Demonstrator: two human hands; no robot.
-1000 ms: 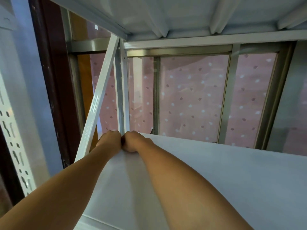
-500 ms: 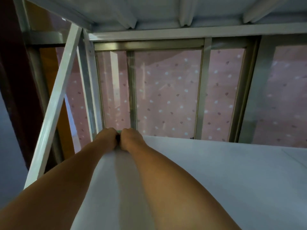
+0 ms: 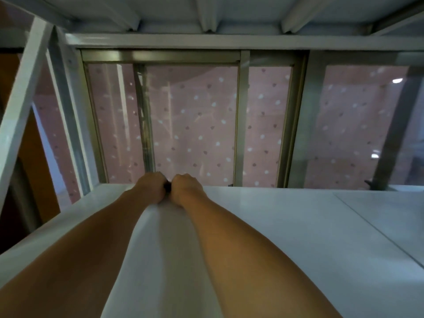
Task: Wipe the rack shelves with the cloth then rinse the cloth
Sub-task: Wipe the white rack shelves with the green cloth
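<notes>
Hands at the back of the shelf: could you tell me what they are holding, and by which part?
Left hand and right hand are fisted together on something dark, barely visible between them; likely the cloth, but the grip point cannot be told.

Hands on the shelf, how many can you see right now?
2. The left hand and right hand sit fisted side by side at the far edge of the shelf, a dark bit between them.

White rack shelf — both fists (knuckles together) rest on it.
</notes>
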